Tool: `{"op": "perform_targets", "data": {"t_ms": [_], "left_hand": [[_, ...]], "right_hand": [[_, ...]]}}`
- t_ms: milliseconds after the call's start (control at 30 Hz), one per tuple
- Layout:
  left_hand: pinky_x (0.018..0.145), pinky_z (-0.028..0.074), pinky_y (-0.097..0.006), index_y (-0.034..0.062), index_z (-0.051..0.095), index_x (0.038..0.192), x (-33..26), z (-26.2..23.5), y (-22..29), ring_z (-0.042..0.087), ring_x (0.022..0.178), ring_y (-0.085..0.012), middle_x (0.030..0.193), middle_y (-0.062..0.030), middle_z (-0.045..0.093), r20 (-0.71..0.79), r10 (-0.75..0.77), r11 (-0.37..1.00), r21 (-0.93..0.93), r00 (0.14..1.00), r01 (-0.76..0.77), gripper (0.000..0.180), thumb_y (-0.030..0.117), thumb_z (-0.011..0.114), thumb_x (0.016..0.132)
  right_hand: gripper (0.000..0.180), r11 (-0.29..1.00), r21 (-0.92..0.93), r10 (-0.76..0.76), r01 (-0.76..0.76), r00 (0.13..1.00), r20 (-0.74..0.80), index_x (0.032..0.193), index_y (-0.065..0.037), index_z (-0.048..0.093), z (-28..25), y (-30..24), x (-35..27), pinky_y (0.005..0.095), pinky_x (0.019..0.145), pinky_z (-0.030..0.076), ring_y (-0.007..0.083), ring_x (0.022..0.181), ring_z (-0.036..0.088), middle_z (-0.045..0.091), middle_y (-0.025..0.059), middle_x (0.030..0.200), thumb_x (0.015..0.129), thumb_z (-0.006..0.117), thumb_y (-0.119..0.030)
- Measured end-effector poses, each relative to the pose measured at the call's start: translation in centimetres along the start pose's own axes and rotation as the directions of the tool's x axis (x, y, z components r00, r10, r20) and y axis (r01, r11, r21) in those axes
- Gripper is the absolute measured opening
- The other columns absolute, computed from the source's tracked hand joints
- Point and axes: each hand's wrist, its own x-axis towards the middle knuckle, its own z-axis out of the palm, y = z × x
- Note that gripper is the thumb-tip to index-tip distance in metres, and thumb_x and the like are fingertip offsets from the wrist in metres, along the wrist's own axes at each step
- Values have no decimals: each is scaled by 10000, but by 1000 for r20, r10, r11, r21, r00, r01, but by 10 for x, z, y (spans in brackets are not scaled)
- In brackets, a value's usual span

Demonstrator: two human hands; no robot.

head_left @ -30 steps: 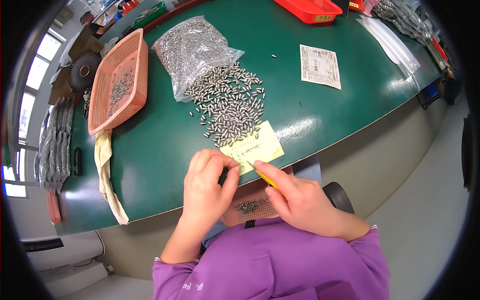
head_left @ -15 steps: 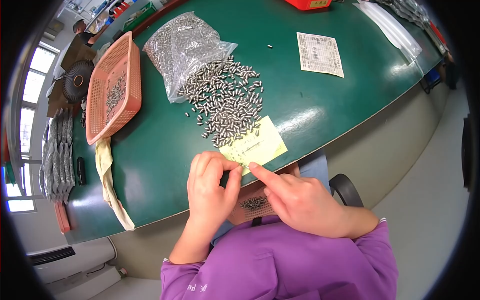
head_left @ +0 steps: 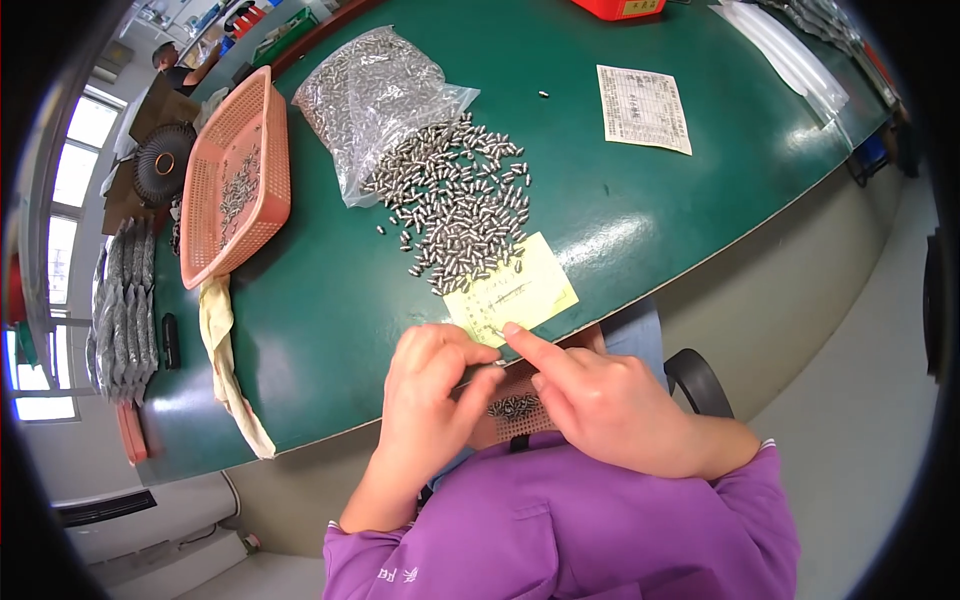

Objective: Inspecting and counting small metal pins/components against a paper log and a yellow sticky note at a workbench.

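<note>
My left hand (head_left: 432, 385) is at the table's front edge, thumb and forefinger brought together in a pinch. A tiny pale thing seems to show between those fingertips, too small to make out. My right hand (head_left: 625, 410) has its forefinger stretched onto the yellow paper slip (head_left: 540, 290), beside a small metal piece; its other fingers are curled under and hold nothing I can see. Beyond the slip spreads a pile of small pointed metal parts (head_left: 470, 215), some lying on the paper. They spill from a clear plastic bag (head_left: 375, 85) full of them.
A pink basket (head_left: 278, 190) with some parts stands at left, above a cream cloth strip (head_left: 222, 355). Below the table edge, another pink basket (head_left: 483, 430) holds parts. A printed sheet (head_left: 645, 110) lies right of a lone part (head_left: 543, 94). A red bin (head_left: 605, 8) stands at the back.
My left hand has drawn back from the yellow slip toward the table's edge, its fingertips still close together. My right forefinger stays on the slip, barely moved. The whole view has shifted slightly.
</note>
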Motion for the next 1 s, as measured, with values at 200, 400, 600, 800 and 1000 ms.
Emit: {"op": "perform_targets", "data": {"t_ms": [200,400,600,800,1000], "left_hand": [[805,511,-409,38,689,934,12,-3,-16,626,918,-316,963,-109,645,-213,-69,977,185,975,110,152,16,757,800],[799,503,-415,39,684,941,25,-4,-26,603,929,-314,984,-98,627,-188,-91,952,273,978,141,138,19,741,817],[769,495,-397,40,639,849,18,-6,-16,600,893,-301,936,-99,620,-165,-54,978,190,985,86,141,23,761,780],[731,490,-398,59,628,818,13,13,-4,596,838,-291,898,-83,617,-140,-47,987,144,989,67,164,4,766,752],[719,486,-398,59,626,814,11,14,-7,592,819,-291,879,-86,614,-151,-46,992,107,987,63,176,-4,774,742]], "right_hand": [[541,997,79,20,-15,997,-68,1448,-88,537,4,2,-3,430,635,586,318,691,691,698,141,842,918,641,-55],[533,996,88,36,-29,997,-73,1445,-96,538,6,1,-4,418,622,578,315,704,691,698,147,862,923,633,-49],[534,991,130,47,-37,996,-74,1444,-99,537,6,2,-3,415,616,575,312,707,691,698,142,868,922,634,-48],[545,992,122,38,-31,998,-55,1447,-101,536,4,1,-1,410,625,581,294,699,690,693,126,842,915,642,-51],[561,997,73,13,-12,1000,-18,1454,-85,526,1,2,-1,405,655,586,283,670,673,659,107,775,908,653,-56]]}}
